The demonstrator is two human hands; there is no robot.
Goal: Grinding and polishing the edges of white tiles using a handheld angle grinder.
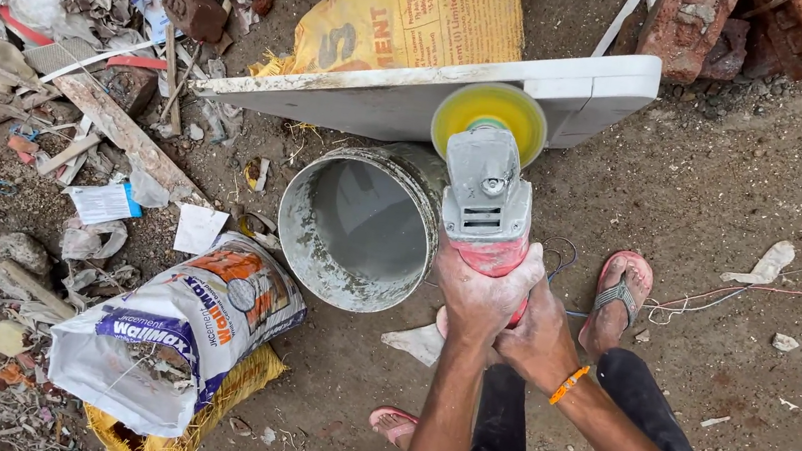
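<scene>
red-bodied grinder [486,200], dusty grey head, yellow disc [490,117] pressed flat against the edge of a tilted white slab [386,93].

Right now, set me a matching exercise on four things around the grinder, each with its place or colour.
Things:
1. grinder disc
2. bucket
3. white sack
4. white panel

Descriptions:
A. lying on its side, open mouth showing, under the panel
B. yellow and round, at the panel's edge
C. torn open on the ground, left of the bucket
D. flat, resting across the top of the bucket

Pairs: 1-B, 2-A, 3-C, 4-D. Both hands grip the grinder's red body.
</scene>
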